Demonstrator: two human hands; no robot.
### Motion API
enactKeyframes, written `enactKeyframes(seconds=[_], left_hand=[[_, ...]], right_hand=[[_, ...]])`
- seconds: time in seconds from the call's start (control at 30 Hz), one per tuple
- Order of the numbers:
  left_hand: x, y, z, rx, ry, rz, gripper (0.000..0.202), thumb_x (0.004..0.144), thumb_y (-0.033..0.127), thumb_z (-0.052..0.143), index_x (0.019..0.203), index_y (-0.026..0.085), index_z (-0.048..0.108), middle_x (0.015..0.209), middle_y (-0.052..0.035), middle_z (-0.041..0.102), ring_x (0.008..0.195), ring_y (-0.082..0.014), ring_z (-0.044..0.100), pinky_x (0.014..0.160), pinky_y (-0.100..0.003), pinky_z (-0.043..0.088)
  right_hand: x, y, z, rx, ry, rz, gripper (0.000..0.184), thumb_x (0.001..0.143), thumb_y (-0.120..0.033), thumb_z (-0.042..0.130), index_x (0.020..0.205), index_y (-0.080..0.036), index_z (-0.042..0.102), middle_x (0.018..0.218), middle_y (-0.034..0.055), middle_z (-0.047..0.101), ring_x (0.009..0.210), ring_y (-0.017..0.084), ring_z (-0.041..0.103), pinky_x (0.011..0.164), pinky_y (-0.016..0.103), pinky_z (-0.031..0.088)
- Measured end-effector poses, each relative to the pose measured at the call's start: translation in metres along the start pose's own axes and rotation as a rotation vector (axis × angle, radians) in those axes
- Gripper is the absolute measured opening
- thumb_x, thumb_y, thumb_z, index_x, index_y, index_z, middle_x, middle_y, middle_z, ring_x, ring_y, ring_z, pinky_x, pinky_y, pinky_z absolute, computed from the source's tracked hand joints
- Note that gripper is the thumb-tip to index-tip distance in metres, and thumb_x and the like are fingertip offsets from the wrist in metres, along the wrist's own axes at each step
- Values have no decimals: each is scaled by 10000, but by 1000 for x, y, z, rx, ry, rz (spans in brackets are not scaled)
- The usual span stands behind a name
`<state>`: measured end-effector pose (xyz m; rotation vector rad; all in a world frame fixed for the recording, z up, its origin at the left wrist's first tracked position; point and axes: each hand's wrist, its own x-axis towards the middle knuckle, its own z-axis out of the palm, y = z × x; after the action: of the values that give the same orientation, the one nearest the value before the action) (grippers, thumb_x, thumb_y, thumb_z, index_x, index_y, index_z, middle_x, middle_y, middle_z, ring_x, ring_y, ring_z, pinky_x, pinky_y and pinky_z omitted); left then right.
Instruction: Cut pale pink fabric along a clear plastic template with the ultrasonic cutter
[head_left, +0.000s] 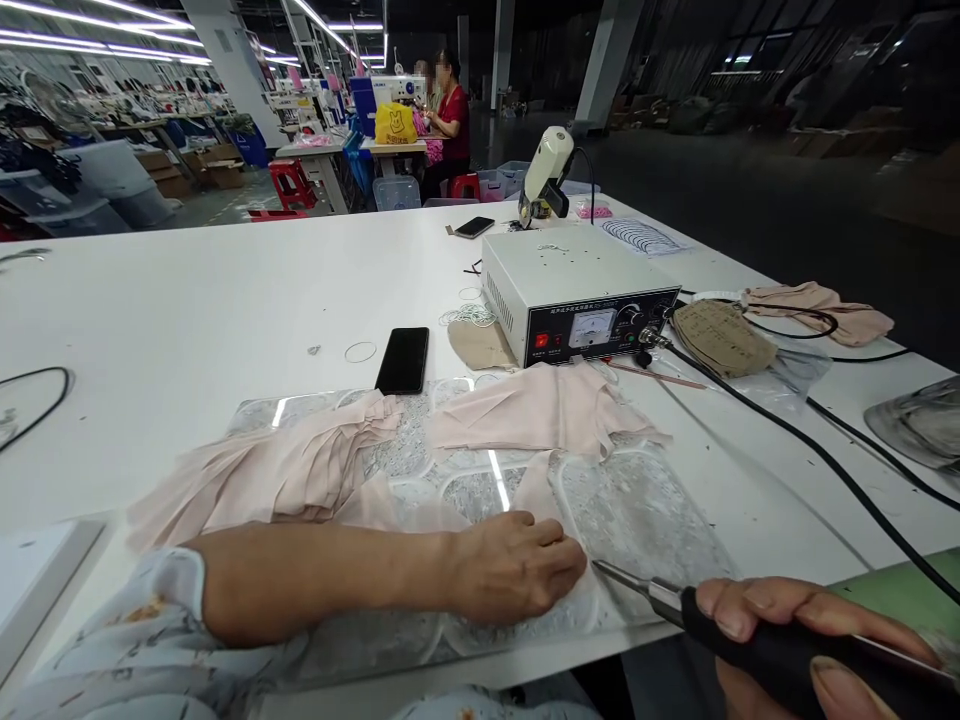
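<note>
My left hand [517,568] rests on the clear mat [637,500], fingers curled down around the end of a thin pale pink fabric piece [535,485]; the fingertips are hidden. In my right hand [817,630], at the lower right, is a black-handled ultrasonic cutter [757,640] with a slim metal tip. That tip points left and ends just beside the left hand's fingers, low over the mat. A fanned stack of pink fabric pieces [300,465] lies past my left forearm. More pink fabric [525,410] lies at the mat's far edge.
Beyond the mat stand a black phone [403,360] and a grey control box [585,290] with a dial. A black cable [810,460] runs across the right side. Brown card templates [724,338] lie beside the box. Farther off, a person in red [452,120] sits at a sewing machine.
</note>
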<state>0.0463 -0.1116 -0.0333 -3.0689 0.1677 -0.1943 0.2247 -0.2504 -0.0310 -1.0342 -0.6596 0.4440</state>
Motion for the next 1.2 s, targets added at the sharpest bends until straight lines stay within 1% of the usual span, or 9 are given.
enactKeyframes(seconds=[0.17, 0.4, 0.6, 0.67, 0.8, 0.87, 1.03, 1.2], left_hand=[[0, 0, 1, -10, -10, -6, 307, 1022, 123, 322, 1115, 59, 607, 991, -115, 582, 800, -167, 531, 570, -285, 445], [-2, -2, 0, -33, 24, -6, 274, 992, 141, 406, 1169, 26, 582, 997, -120, 576, 801, -176, 538, 593, -294, 447], [-6, -7, -6, -31, -16, -9, 240, 962, 119, 435, 1110, 32, 603, 1050, -128, 586, 832, -179, 536, 632, -284, 458], [-7, -8, -6, -25, -27, -5, 239, 959, 129, 443, 1109, 31, 601, 1075, -136, 584, 842, -181, 537, 643, -284, 464], [-8, -6, -4, -5, -42, -10, 267, 961, 139, 425, 1137, 33, 596, 1100, -144, 582, 845, -186, 540, 651, -289, 474], [-8, -5, -3, 4, -37, -15, 287, 968, 134, 400, 1152, 32, 595, 1093, -146, 587, 838, -188, 542, 640, -292, 475], [-8, -4, -2, 0, -15, -22, 280, 966, 124, 394, 1132, 29, 598, 1077, -148, 592, 819, -185, 540, 632, -303, 489], [-8, -5, -4, -19, -33, -25, 275, 965, 129, 396, 1140, 28, 583, 1070, -149, 591, 820, -184, 540, 642, -301, 491]], right_hand=[[3, -1, 5, -31, -35, 8, 115, 794, -267, 652, 850, -213, 567, 726, 5, 549, 598, 137, 543, 608, 355, 574], [1, -6, 13, -70, -31, 19, 116, 811, -265, 653, 857, -234, 552, 751, -5, 593, 627, 130, 575, 670, 321, 595], [14, -11, 11, -259, -144, -106, 166, 821, -322, 669, 767, -229, 543, 657, 10, 627, 575, 164, 636, 567, 309, 591], [14, -11, 11, -236, -145, -78, 159, 821, -320, 670, 784, -229, 545, 666, 7, 628, 572, 165, 635, 563, 324, 596], [8, -8, 15, -117, -48, -2, 158, 808, -302, 680, 835, -228, 543, 694, -8, 592, 595, 136, 593, 611, 316, 592], [7, -6, 18, -75, -26, 9, 169, 801, -303, 683, 839, -225, 538, 700, -12, 577, 601, 129, 576, 628, 315, 589], [11, -1, 24, -73, -90, -28, 158, 796, -290, 681, 825, -218, 543, 690, -10, 575, 582, 135, 573, 584, 337, 583], [15, 3, 27, -103, -124, -90, 96, 820, -259, 638, 830, -216, 553, 710, 1, 598, 581, 150, 603, 586, 357, 583]])
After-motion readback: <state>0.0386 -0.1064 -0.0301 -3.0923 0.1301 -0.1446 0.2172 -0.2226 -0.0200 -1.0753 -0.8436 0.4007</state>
